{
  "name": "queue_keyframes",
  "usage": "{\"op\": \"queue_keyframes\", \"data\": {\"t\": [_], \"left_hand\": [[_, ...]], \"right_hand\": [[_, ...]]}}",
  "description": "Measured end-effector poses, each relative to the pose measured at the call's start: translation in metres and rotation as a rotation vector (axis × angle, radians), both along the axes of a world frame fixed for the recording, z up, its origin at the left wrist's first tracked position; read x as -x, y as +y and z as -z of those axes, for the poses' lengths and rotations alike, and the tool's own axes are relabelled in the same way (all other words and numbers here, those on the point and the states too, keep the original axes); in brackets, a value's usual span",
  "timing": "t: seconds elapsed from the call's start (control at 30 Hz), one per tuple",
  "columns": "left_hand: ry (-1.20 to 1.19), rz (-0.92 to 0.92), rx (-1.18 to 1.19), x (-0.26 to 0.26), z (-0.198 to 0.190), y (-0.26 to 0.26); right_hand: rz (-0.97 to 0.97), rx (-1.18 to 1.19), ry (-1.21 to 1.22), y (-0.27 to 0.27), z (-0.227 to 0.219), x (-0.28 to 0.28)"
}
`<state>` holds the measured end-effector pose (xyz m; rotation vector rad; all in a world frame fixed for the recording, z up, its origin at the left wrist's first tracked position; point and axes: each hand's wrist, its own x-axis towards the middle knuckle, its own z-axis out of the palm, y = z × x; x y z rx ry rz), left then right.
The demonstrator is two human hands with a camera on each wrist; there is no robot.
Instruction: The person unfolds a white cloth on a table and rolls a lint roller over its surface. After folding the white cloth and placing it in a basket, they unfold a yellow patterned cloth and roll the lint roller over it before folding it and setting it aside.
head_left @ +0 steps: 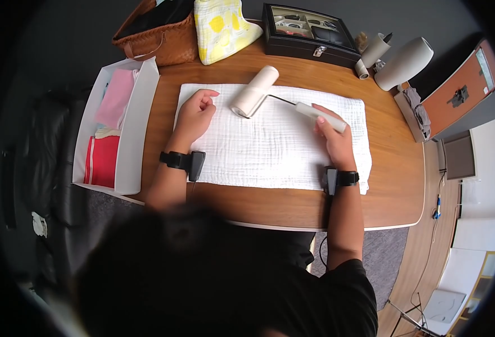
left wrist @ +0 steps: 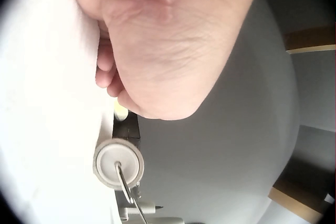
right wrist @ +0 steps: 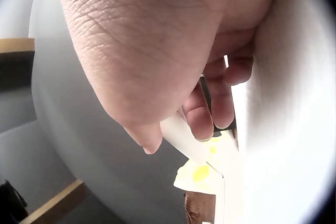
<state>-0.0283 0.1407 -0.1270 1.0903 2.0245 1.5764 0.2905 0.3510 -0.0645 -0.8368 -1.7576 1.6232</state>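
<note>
My right hand (head_left: 336, 140) grips the pale handle of a lint roller (head_left: 258, 89), thumb on top, over the right part of a white gauzy cloth (head_left: 253, 154). The roller's white cylinder lies across the upper middle of the cloth, joined to the handle by a bent metal rod. My left hand (head_left: 194, 117) is at the cloth's left side, its fingers loosely curled and holding nothing. In the left wrist view, the round end of the lint roller (left wrist: 118, 164) shows beyond that hand. The right wrist view shows the fingers beside the handle, partly hidden by the palm.
On the left, a white box (head_left: 129, 163) contains folded pink and red fabric. A woven brown basket (head_left: 171, 42), a yellow-patterned cloth (head_left: 220, 33) and a black glasses case (head_left: 315, 50) line the back. To the right are a white vase (head_left: 407, 62) and an orange-brown panel (head_left: 458, 90).
</note>
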Motion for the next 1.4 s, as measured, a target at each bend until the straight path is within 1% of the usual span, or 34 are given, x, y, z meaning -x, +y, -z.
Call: {"op": "queue_keyframes", "data": {"t": [0.1, 0.17, 0.27, 0.37, 0.4, 0.5, 0.57, 0.63, 0.77, 0.8, 0.9, 1.0, 1.1, 1.13, 1.17, 1.23, 1.3, 1.33, 1.37, 1.4], "left_hand": [[0.004, 0.001, 0.015, -0.002, -0.004, -0.001], [0.001, 0.002, 0.027, -0.003, -0.005, -0.001], [-0.012, 0.009, 0.039, -0.002, -0.005, -0.001], [-0.035, 0.011, 0.045, -0.002, -0.006, -0.001], [-0.034, 0.011, 0.048, -0.002, -0.006, -0.001], [-0.031, 0.006, 0.068, -0.003, -0.008, 0.0], [-0.027, 0.002, 0.076, -0.003, -0.009, 0.0], [-0.022, -0.001, 0.08, -0.003, -0.007, 0.0], [0.017, -0.006, 0.063, -0.001, -0.004, 0.0], [0.01, -0.005, 0.064, -0.002, -0.006, -0.001], [-0.015, -0.005, 0.066, -0.004, -0.006, 0.0], [-0.021, -0.003, 0.06, -0.002, -0.004, 0.0], [-0.01, 0.0, 0.06, -0.002, -0.003, 0.0], [-0.006, -0.002, 0.06, -0.002, -0.003, 0.0], [-0.006, -0.001, 0.054, -0.001, -0.003, 0.001], [-0.009, -0.001, 0.041, -0.001, 0.0, 0.001], [-0.002, 0.004, 0.032, 0.0, 0.002, 0.001], [0.001, 0.006, 0.028, 0.0, 0.002, 0.001], [0.002, 0.003, 0.035, 0.0, 0.002, 0.001], [0.002, 0.0, 0.042, 0.0, 0.001, 0.001]], "right_hand": [[0.11, 0.033, 0.128, 0.032, 0.011, -0.024], [0.267, 0.069, 0.3, 0.057, 0.02, -0.043], [0.365, 0.082, 0.502, 0.097, 0.03, -0.082], [0.591, 0.177, 0.596, 0.113, 0.026, -0.104], [0.667, 0.169, 0.571, 0.112, 0.022, -0.106], [0.548, 0.151, 0.459, 0.101, 0.016, -0.106], [0.39, 0.13, 0.426, 0.093, 0.014, -0.094], [0.27, 0.149, 0.382, 0.07, 0.005, -0.071], [0.001, 0.124, -0.004, 0.031, -0.001, -0.039], [-0.095, 0.106, -0.012, 0.023, -0.002, -0.03], [-0.188, 0.156, -0.034, 0.01, -0.009, -0.016], [-0.15, 0.167, -0.022, 0.013, -0.008, -0.017], [0.046, 0.193, 0.098, 0.035, 0.002, -0.034], [0.068, 0.173, 0.154, 0.047, 0.004, -0.046], [0.148, 0.18, 0.221, 0.061, 0.011, -0.057], [0.284, 0.149, 0.32, 0.076, 0.008, -0.075], [0.403, 0.165, 0.336, 0.093, 0.008, -0.101], [0.449, 0.15, 0.38, 0.097, 0.003, -0.106], [0.626, 0.112, 0.406, 0.097, 0.002, -0.107], [0.618, 0.109, 0.423, 0.1, 0.003, -0.112]]}}
